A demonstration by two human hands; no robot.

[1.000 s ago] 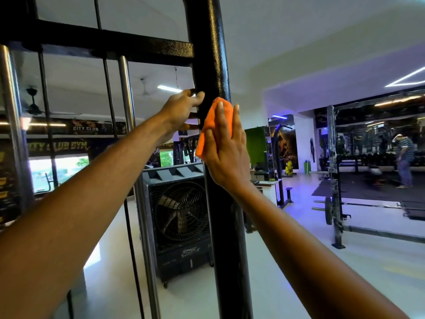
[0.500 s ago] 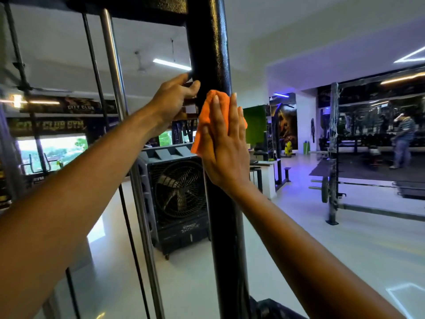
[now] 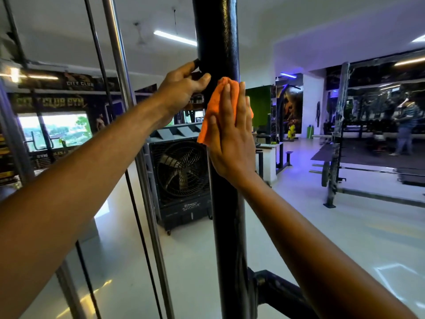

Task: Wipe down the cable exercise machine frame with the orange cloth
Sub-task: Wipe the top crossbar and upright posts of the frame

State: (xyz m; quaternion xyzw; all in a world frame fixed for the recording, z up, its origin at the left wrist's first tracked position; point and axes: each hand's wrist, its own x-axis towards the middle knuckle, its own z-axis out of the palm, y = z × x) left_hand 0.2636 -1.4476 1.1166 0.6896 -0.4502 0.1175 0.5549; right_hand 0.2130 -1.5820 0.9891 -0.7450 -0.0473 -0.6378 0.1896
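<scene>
Two chrome guide rods (image 3: pixel 119 72) and thin black cables (image 3: pixel 97 42) stand at my far left, and they sit higher and closer in my view than a second ago, when the frame's crossbar was overhead; that bar is gone from sight now, so I judge my gaze and my wiping have dropped down the upright. My left hand (image 3: pixel 184 87) reaches out on a long, nearly straight arm and grips the left edge of the black post (image 3: pixel 226 203), fingers curled round its side and thumb hooked across the front, steadying me much as it did before. Just right of it the orange cloth (image 3: pixel 212 111) lies flat against the front of the post, its lower corner hanging free past my palm. My right hand (image 3: pixel 232 137) presses it there with fingers straight and together, pointing up, wrist bent back, forearm rising from the lower right. The cloth has slid a little lower along the post, which tells me this stretch of the frame is being covered stroke by stroke, with the long lower run and the brace at the foot not yet wiped. Behind the post stands an air cooler (image 3: pixel 181 171), and farther right a rack (image 3: pixel 333 143) on the gym floor.
</scene>
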